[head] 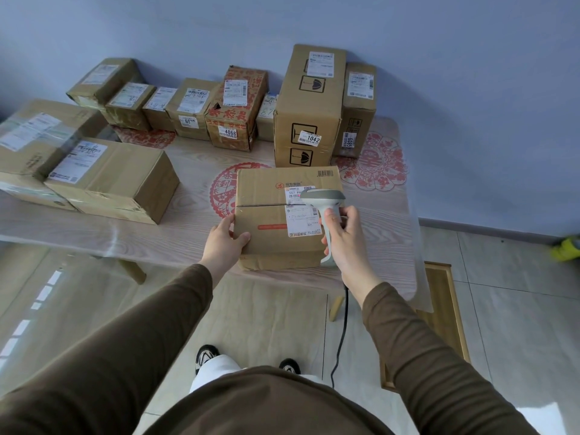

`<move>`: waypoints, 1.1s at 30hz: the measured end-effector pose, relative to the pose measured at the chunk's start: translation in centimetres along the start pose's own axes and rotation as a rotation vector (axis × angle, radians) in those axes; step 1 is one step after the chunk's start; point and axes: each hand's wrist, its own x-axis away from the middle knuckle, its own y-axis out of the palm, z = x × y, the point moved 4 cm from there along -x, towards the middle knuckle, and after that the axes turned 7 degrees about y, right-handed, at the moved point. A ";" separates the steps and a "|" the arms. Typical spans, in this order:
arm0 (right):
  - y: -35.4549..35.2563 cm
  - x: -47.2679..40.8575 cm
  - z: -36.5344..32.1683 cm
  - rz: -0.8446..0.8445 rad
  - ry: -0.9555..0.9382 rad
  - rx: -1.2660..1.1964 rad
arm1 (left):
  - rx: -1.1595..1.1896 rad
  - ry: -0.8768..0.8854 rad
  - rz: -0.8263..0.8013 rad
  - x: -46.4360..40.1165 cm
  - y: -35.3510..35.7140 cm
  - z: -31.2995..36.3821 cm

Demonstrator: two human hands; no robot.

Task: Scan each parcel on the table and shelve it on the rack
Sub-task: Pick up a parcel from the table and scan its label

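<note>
A brown cardboard parcel point(270, 196) with a white shipping label point(303, 219) sits at the near edge of the wooden table point(194, 233). My left hand point(224, 243) holds its near left corner, thumb on top. My right hand point(345, 237) grips the handle of a white barcode scanner point(323, 196), whose head hangs just over the label. The scanner's black cable point(340, 337) drops toward the floor. The rack is not in view.
Several more parcels line the back of the table by the blue wall, among them a tall box marked 1042 point(309, 105) and a red-printed box marked 4068 point(235, 111). Two large boxes point(113, 180) lie at the left. A wooden board point(439, 309) leans right of the table.
</note>
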 end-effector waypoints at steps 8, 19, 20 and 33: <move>-0.1 -0.5 -0.1 0.001 -0.043 0.036 | 0.002 0.003 0.004 0.0 -0.1 0.0; -0.3 -0.9 0.4 0.009 -0.052 0.057 | 0.009 -0.007 0.001 0.1 0.0 0.2; -0.3 -0.9 0.5 0.007 -0.051 0.055 | 0.007 -0.011 -0.001 0.1 0.0 0.2; -8.4 -3.2 4.4 0.202 0.223 -0.367 | 0.003 -0.016 -0.007 0.1 -0.1 0.2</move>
